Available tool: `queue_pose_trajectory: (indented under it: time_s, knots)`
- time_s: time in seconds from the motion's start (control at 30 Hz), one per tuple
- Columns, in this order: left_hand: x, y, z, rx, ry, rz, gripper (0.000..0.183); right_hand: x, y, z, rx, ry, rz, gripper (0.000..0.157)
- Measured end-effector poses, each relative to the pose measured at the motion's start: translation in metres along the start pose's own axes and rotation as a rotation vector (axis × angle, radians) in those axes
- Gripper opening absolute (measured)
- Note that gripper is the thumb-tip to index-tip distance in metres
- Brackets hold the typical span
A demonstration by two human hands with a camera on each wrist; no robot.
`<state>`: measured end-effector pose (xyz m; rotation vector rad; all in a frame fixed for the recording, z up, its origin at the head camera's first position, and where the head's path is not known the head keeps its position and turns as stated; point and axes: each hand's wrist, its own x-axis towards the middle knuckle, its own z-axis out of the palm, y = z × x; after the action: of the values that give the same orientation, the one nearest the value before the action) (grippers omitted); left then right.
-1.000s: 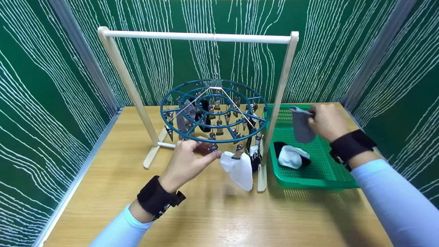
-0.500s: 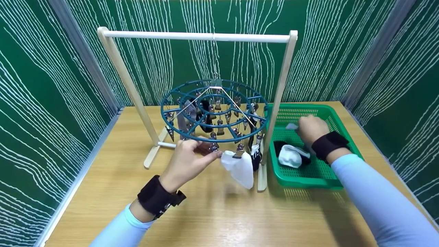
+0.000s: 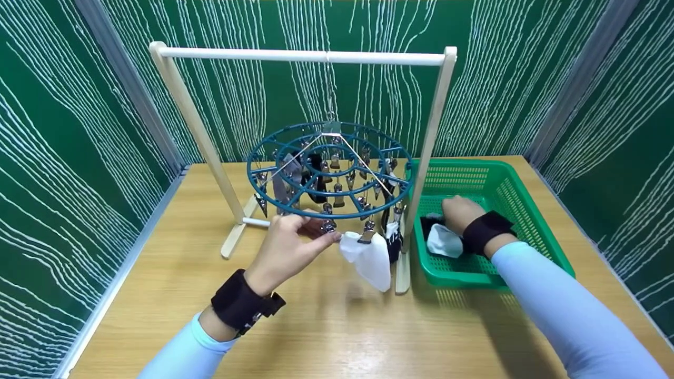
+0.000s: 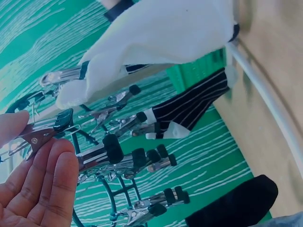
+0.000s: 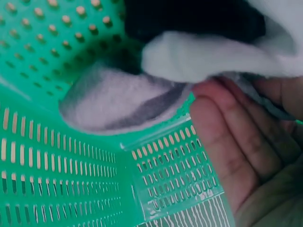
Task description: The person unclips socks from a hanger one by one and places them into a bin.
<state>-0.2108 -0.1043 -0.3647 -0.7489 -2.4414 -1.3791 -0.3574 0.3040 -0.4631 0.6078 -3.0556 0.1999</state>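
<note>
left hand (image 3: 287,247), i see from here, pinches a clip (image 4: 41,132) near a white sock (image 3: 373,266); right hand (image 3: 459,213) grips a grey sock (image 5: 116,99) inside the basket (image 3: 463,280).

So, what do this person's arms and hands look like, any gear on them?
The left hand and right hand are bare, without gloves. Each side has a wide black wristband; a small dark fitting juts from the left one. Light blue sleeves end just short of the bands.

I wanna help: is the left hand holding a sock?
No, the left hand pinches a metal clip, and the white sock hangs from another clip.
</note>
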Motion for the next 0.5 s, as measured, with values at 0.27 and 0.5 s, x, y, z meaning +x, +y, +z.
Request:
queue_pose_trajectory:
  time_s: [0.27, 0.5]
  knots:
    - [0.000, -0.001, -0.001, -0.005, -0.002, -0.016, 0.018, 0.000, -0.002, 0.002, 0.000, -0.139, -0.018, 0.009]
    - [-0.001, -0.003, -0.002, -0.013, -0.003, -0.026, 0.017, -0.001, 0.001, -0.010, 0.076, -0.162, -0.018, 0.046]
